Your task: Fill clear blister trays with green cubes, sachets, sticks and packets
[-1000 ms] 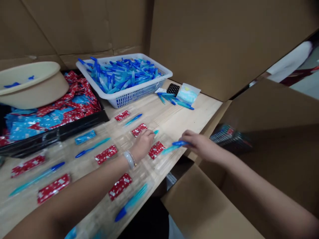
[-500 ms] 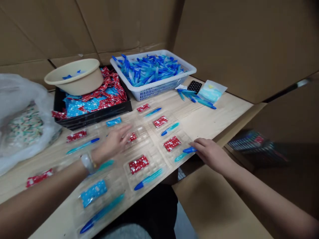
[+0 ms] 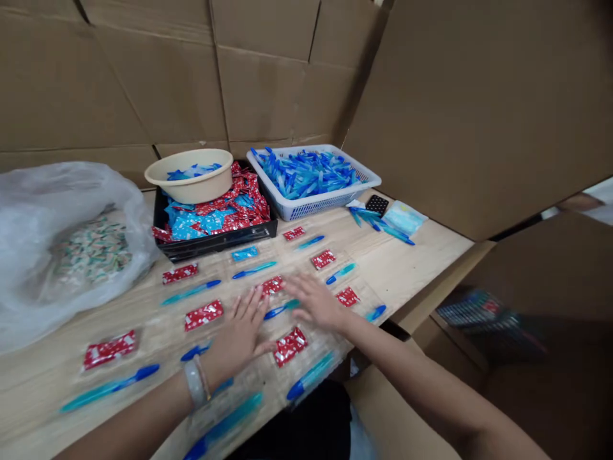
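Clear plastic trays lie in rows on the wooden table, several of them holding a small red or blue packet and a blue pen. My left hand [image 3: 242, 332] lies spread over the middle trays, fingers apart, beside a red packet [image 3: 204, 315]. My right hand [image 3: 313, 301] reaches in from the right with fingers stretched out, close to another red packet [image 3: 271, 286] and above a blue pen [image 3: 281, 309]. Neither hand appears to hold anything. A red packet [image 3: 290, 346] and a pen [image 3: 310, 375] sit in a tray near the front edge.
Behind the trays stand a black box [image 3: 225, 237] of red and blue packets, a cream basin [image 3: 201, 187] resting on it, and a white basket [image 3: 330, 203] of pens. A plastic bag [image 3: 57, 191] is at left. Loose pens [image 3: 395, 234] lie right. Cardboard walls [image 3: 268, 96] surround the table.
My right hand has left the pen at the right front tray and moved left over the middle trays. My left hand now spreads nearer the front. The view has shifted.
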The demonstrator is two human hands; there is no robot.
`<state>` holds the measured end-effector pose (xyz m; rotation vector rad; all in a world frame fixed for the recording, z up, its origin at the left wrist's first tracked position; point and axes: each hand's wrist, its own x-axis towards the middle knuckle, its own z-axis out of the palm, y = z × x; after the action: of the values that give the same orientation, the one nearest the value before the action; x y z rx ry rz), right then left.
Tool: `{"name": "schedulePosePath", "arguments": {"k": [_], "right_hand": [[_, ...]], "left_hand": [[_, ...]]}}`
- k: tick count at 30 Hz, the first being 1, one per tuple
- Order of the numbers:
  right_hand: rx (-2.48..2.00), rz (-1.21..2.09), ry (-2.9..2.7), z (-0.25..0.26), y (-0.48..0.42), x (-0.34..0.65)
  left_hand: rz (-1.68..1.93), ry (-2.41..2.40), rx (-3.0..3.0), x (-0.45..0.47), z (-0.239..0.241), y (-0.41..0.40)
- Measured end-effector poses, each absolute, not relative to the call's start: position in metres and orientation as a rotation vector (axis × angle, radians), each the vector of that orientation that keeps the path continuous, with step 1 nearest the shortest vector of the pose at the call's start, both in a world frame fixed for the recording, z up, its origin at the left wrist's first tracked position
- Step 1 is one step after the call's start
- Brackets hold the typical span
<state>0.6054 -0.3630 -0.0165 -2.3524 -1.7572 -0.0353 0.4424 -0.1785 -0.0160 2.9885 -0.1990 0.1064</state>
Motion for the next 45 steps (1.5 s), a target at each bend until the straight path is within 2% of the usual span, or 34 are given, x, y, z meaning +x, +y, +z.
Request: {"name": "schedulePosePath", "arguments": {"k": [4, 6, 11, 16, 20, 25, 28, 31, 35, 38, 42, 45], "right_hand": [[-2.810, -0.342, -0.856, -0.026, -0.418, 0.648], [-2.964, -0.279, -0.655, -0.036, -0.437, 0.661], [-3.005, -0.093, -0.779, -0.055, -0.435, 0.654], [-3.025, -0.273, -0.846, -0.048, -0.405, 0.646], [-2.920, -0.327, -1.085, -0.033, -0.336, 0.668], [-2.794, -0.034, -1.310, -0.029, -0.265, 0.685], [-2.777, -0.053, -1.347, -0.039, -0.271, 0.682], [-2.767, -0.101, -1.417, -0.047, -0.283, 0.678], [-2.734, -0.227, -1.416, -0.032, -0.268, 0.667], [-2.634, -0.268, -1.379, -0.001, -0.230, 0.649], [-2.470, -0.211, -1.346, 0.041, -0.153, 0.602], [-2.205, -0.043, -1.390, 0.058, -0.077, 0.553]], "left_hand": [[-0.133, -0.523, 2.746, 0.425, -0.001, -0.206], [-0.230, -0.650, 2.620, 0.418, -0.003, -0.220], [-0.230, -0.475, 2.551, 0.411, -0.021, -0.227], [-0.189, -0.455, 2.473, 0.396, -0.021, -0.215], [-0.077, -0.444, 2.529, 0.390, -0.013, -0.203], [0.144, 0.006, 2.809, 0.397, 0.000, -0.133], [0.276, 0.424, 2.916, 0.380, 0.000, -0.072], [0.255, 0.674, 2.950, 0.349, -0.012, -0.036], [0.189, 0.634, 2.899, 0.324, -0.025, -0.030], [0.351, 0.592, 2.817, 0.315, -0.014, -0.010], [0.536, 0.661, 2.561, 0.308, 0.011, 0.072], [0.547, 0.784, 2.211, 0.317, 0.017, 0.143]]}}
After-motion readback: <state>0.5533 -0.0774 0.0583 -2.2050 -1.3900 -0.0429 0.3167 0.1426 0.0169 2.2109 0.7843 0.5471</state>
